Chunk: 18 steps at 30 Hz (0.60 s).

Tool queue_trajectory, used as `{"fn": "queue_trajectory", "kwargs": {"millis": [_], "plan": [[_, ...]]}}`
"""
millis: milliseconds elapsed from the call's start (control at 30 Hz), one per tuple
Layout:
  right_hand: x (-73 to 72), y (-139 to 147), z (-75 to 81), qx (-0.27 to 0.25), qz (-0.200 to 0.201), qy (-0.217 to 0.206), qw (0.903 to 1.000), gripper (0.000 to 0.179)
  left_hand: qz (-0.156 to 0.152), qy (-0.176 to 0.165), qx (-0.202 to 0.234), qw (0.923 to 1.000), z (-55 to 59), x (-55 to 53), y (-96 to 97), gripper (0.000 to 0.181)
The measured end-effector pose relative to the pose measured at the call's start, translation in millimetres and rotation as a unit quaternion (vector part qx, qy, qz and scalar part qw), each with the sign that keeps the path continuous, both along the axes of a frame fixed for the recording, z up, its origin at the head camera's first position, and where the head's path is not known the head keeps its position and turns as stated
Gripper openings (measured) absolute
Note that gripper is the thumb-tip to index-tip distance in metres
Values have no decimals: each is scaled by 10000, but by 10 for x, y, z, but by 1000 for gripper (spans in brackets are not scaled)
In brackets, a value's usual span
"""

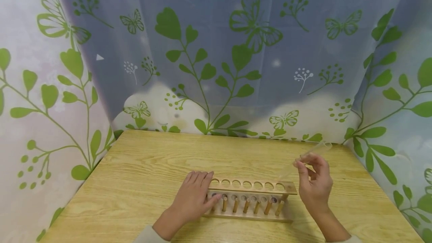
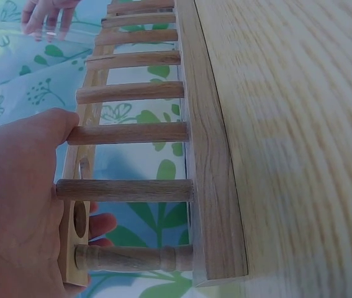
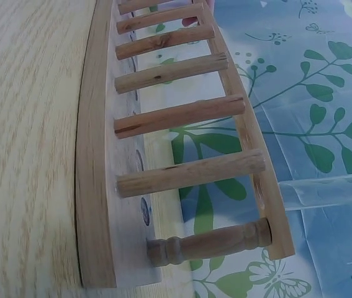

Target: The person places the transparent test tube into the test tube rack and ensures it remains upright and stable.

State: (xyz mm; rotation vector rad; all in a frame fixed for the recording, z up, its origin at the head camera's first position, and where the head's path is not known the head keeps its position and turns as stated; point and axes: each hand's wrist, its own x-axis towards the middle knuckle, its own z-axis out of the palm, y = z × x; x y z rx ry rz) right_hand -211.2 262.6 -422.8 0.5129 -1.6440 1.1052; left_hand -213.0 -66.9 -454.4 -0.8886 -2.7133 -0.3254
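A wooden test tube rack (image 1: 291,188) stands on the table, with a row of round holes along its top board and upright pegs in front. My left hand (image 1: 191,197) grips its left end, thumb at the front and fingers over the top board; the left wrist view shows the thumb beside a peg (image 2: 126,134). Above the rack's right end, my right hand (image 1: 316,185) pinches a clear glass test tube (image 1: 318,148) between thumb and fingers. The tube is tilted, one end pointing down-left near the rack. In the right wrist view the tube (image 3: 324,191) appears beside the top board.
The wood-grain table (image 1: 152,153) extends around the rack on all sides. Behind it hangs a blue-grey cloth (image 1: 209,48) printed with green leaves and butterflies, with similar panels on the left and right.
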Motion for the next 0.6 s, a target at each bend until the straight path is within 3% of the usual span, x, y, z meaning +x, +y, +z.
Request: {"fn": "queue_trajectory", "kwargs": {"millis": [333, 600], "plan": [[18, -21, -3, -326, 340, 111, 9988, 32, 11, 38, 31, 10000, -11, 0, -1, 66], [20, -38, -5, -313, 303, 48, 9990, 30, 21, 46, 31, 10000, -15, -6, 0, 65]]}}
